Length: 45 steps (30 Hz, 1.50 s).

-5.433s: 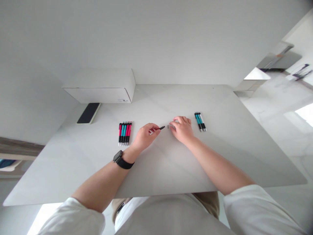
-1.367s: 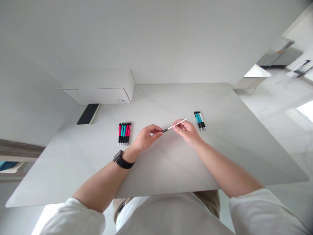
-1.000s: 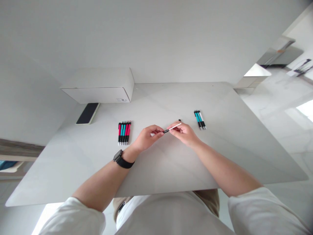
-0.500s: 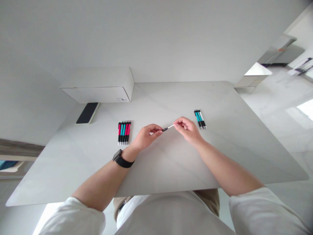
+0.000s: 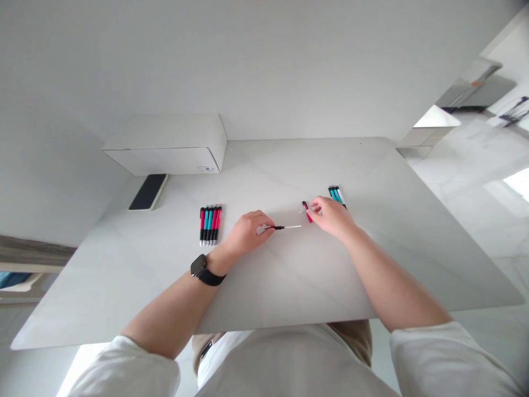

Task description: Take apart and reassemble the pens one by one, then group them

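My left hand [image 5: 249,232] is closed in a pinch on the black front part of a pen [image 5: 278,227], and a thin white refill [image 5: 292,226] sticks out of it to the right. A red pen barrel [image 5: 309,216] with a black top slants at the fingertips of my right hand [image 5: 330,216]. Thumb and fingers are closed on the barrel there, low over the table; whether it touches the surface I cannot tell. Behind the right hand, a small group of teal and white pens [image 5: 335,193] is partly hidden.
A row of several red and teal pens [image 5: 210,225] lies left of my left hand. Further left is a phone [image 5: 148,192] in front of a white box [image 5: 165,160]. The pale marble-patterned table [image 5: 273,286] meets a wall at the back.
My right hand has moved right, away from the refill's end, and the red barrel now shows at its fingers. The refill points more level. My left hand keeps its pinch.
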Tool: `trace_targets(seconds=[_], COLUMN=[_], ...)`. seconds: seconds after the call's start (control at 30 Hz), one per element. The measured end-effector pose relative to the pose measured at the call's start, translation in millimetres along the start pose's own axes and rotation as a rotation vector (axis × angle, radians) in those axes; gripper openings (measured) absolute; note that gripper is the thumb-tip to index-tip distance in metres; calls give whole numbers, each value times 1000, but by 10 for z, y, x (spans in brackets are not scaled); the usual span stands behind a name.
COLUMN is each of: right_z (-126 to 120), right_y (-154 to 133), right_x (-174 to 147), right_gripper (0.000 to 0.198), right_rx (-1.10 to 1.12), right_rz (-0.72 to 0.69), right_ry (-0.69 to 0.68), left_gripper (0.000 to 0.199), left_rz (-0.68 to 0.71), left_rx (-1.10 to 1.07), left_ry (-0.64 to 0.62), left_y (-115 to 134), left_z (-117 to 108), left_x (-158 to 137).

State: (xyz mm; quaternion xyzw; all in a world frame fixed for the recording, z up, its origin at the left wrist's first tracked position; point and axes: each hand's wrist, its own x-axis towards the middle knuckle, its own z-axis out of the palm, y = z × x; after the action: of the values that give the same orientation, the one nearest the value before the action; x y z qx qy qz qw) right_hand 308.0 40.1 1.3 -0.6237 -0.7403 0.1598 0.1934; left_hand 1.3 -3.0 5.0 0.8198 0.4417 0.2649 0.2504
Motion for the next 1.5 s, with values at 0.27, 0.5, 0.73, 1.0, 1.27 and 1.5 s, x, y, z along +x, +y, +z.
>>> trace_targets(seconds=[0.27,0.5,0.73,1.0,1.27,1.5], right_z=[151,44,-58,101,94,132], right_y=[47,-48,-355,-552,-543,-96], right_x=[-13,-7,-132,-292,-295,-36], right_gripper=[17,13,13,17,28,26], right_rx=[-257,-73,286,328,463,225], right_rz=[27,13,-276,-472,-439,-253], right_ry=[-76,40,147,-15,-4,145], left_gripper=[8,13,17,30,18,28], left_rz=[141,155,8,100,-3,-247], left_rx=[120,115,79,9,-88,-367], left_ry=[-194,-199,129,103,97,188], left_y=[-1,21,2,56,54,-99], left_z=[48,13,-31,20,24,47], left_x=[-39,-34,-15,-11,0,20])
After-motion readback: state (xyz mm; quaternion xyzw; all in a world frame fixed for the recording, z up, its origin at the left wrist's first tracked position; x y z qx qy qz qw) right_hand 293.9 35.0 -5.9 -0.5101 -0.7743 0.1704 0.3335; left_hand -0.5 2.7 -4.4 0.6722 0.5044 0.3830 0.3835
